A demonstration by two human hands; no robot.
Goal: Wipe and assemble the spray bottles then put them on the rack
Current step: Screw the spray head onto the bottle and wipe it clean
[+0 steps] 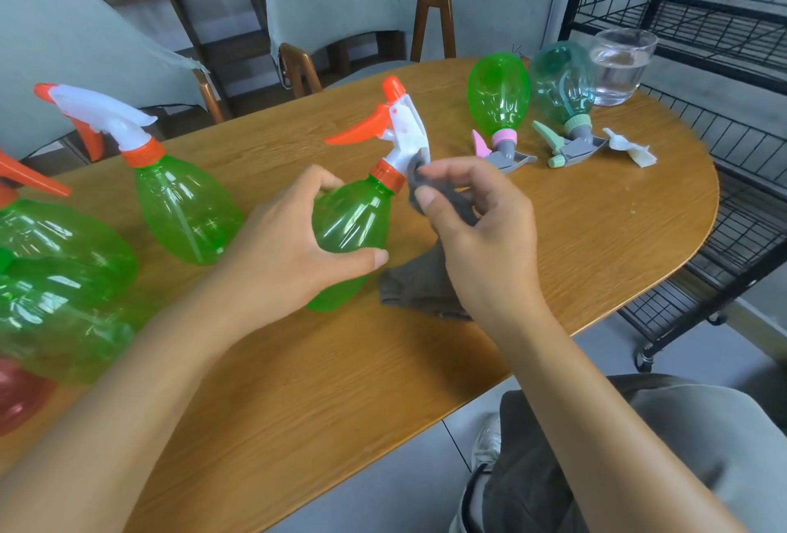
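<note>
Left hand (294, 243) is gripping the body of a green spray bottle (349, 221), tilted over the wooden table (596, 234). Right hand (477, 226) is pinching a gray cloth (421, 281) against the bottle's white sprayer (404, 128), near the orange collar. More green bottles are lying left and far side. Black wire rack (702, 0) is standing right of the table.

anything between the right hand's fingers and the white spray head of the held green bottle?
Yes: in the head view, the right hand presses a grey cloth against the white spray head.
</note>
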